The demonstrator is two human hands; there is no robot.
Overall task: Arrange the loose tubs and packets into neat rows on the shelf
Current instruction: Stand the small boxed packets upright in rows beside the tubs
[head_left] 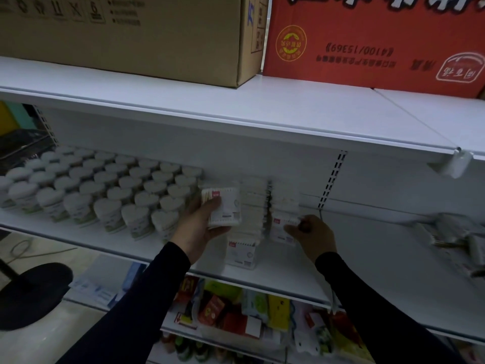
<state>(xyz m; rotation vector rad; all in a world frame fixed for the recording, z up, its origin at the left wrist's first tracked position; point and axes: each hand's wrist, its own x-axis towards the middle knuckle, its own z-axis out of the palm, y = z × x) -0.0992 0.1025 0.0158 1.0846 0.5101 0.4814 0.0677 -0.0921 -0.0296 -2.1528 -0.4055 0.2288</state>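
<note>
On the white middle shelf stand several rows of heart-lidded white tubs at the left. Beside them run two rows of flat white packets with red labels. My left hand grips one such packet, lifted at the left row's near end. A further packet stands at the front of that row. My right hand pinches the front packet of the right row, which stands on the shelf.
A brown carton and a red carton sit on the top shelf. Loose grey packets lie blurred at the right of the middle shelf. Coloured goods fill the shelf below. A black round stand base is on the floor at left.
</note>
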